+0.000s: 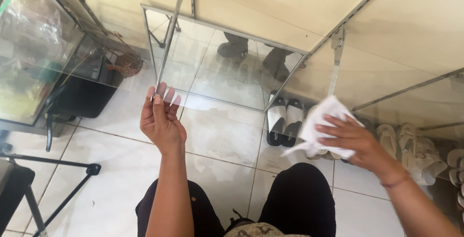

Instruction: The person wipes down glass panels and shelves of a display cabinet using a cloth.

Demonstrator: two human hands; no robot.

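Glass shelf (pixel 227 67) wiped from above.
My left hand (pixel 162 116) grips its edge at ten o'clock; right hand (pixel 350 140) fingers clutch a white cloth (pixel 319 121).

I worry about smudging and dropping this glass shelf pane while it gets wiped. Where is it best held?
By its near edge, close to the corner, pinched from the person's own side, as the left hand does on the glass pane. The pane lies roughly flat, so an edge grip probably keeps its face free for the white cloth in the right hand.

Crinkled clear plastic packages (pixel 34 19) inside glass display case (pixel 29 72), far left, contents unclear
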